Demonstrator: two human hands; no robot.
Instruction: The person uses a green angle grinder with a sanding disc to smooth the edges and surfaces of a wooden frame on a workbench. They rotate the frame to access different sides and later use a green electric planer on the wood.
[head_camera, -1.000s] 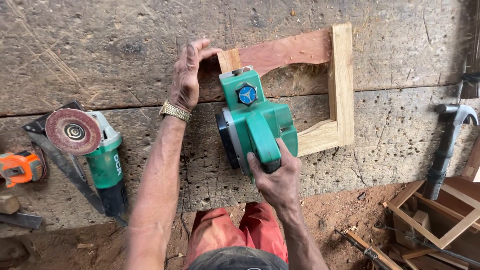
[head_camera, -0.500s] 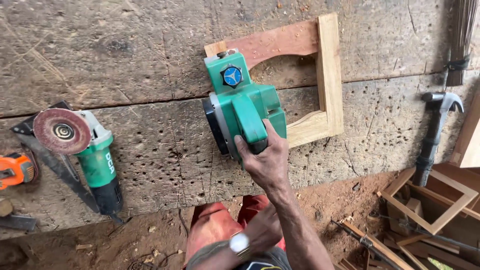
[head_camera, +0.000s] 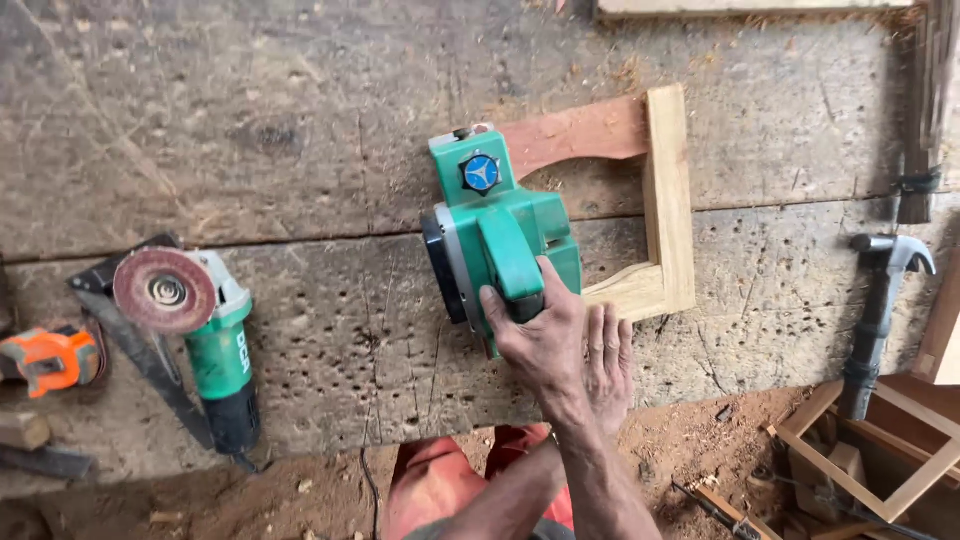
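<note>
Head view, read from the left edge: I see an orange and black tape measure (head_camera: 45, 357) at the far left of the worn, pitted wooden tabletop (head_camera: 300, 120), then a green angle grinder with a reddish sanding disc (head_camera: 195, 320) lying over a dark metal square (head_camera: 130, 340). None of these is touched.

Near the middle sits the green electric hand planer with a blue knob (head_camera: 500, 235), resting on the near-left part of an open wooden frame, pale on its right and near rails and reddish along its far rail (head_camera: 668, 190). The planer's long axis runs away from me, nose pointing toward the far rail. My right hand (head_camera: 540, 345) comes up from below and its fingers are wrapped tight around the planer's top handle. My left hand (head_camera: 605, 360) crosses under the right forearm and lies just right of it, fingers stretched out and loosely apart, flat on the tabletop beside the frame's pale near rail; it grips nothing. So the right hand is on the tool, and the left is the nearer one to the frame.

Further right a black-handled claw hammer (head_camera: 880, 310) lies well apart, with another pale wooden frame (head_camera: 880, 450) below on the reddish dirt floor (head_camera: 700, 430).
</note>
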